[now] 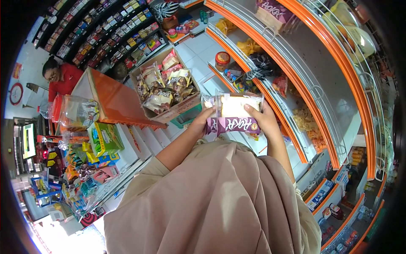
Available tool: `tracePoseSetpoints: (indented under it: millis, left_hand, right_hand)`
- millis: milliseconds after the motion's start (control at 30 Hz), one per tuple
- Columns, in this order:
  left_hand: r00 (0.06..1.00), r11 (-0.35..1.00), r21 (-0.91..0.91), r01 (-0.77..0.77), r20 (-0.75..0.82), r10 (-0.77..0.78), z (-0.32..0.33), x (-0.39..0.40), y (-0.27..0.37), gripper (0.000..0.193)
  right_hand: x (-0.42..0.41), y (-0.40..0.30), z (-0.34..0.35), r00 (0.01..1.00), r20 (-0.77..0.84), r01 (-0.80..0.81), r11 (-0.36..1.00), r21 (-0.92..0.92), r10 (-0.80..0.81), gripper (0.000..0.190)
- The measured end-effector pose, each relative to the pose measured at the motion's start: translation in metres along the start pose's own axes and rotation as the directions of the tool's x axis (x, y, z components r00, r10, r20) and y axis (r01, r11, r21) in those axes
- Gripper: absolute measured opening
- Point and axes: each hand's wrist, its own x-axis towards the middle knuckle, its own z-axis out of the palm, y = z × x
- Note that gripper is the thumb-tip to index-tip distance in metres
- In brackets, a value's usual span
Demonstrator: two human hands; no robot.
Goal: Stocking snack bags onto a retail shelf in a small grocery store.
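Observation:
Two clear-and-purple packs of sliced bread are held side by side in front of me. My left hand (203, 122) grips the left bread pack (211, 125), which is partly covered by the other. My right hand (265, 117) holds the right bread pack (239, 109), its thumb lying on the clear wrapper over the pale bread. Beyond my left hand stands an open cardboard box (171, 111) full of wrapped breads (161, 96) with brown or red bands. Another purple bread pack (274, 12) sits on a shelf at the top right.
Orange-edged wire shelves (317, 66) with bagged snacks curve along the right. An orange-topped counter (117, 95) is at the left, a person in red (65, 79) behind it. A green stool (185, 116) is under the box. Plastic jars (77, 109) and packets crowd the lower left.

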Motion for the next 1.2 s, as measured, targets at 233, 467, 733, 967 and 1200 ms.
tracePoseSetpoints:
  millis: [233, 467, 733, 967, 1200]
  left_hand:
    - [0.996, 0.999, -0.004, 0.049, 0.07, -0.049, 0.015, -0.01, -0.016, 0.066]
    - [0.996, 0.995, -0.063, 0.076, 0.047, -0.073, 0.024, -0.036, -0.014, 0.073]
    - [0.969, 0.994, -0.028, 0.102, 0.227, -0.093, 0.006, -0.048, 0.006, 0.066]
    - [0.942, 0.981, 0.015, 0.194, 0.274, -0.191, -0.01, -0.057, 0.01, 0.065]
    - [0.918, 0.927, 0.191, 0.323, 0.176, -0.356, -0.021, -0.087, 0.01, 0.07]
  right_hand:
    - [-0.019, 0.025, -0.001, 0.998, 0.004, -0.061, 0.997, 0.046, 0.061, 0.079]
    - [-0.036, 0.034, 0.006, 0.98, 0.001, -0.199, 0.978, 0.059, 0.199, 0.074]
    - [-0.059, -0.047, -0.012, 0.946, 0.119, -0.281, 0.946, -0.165, 0.301, 0.085]
    - [0.0, -0.082, 0.017, 0.876, 0.313, -0.117, 0.791, -0.601, 0.368, 0.094]
    - [0.003, 0.014, 0.054, 0.408, 0.701, -0.416, 0.803, -0.427, 0.584, 0.102]
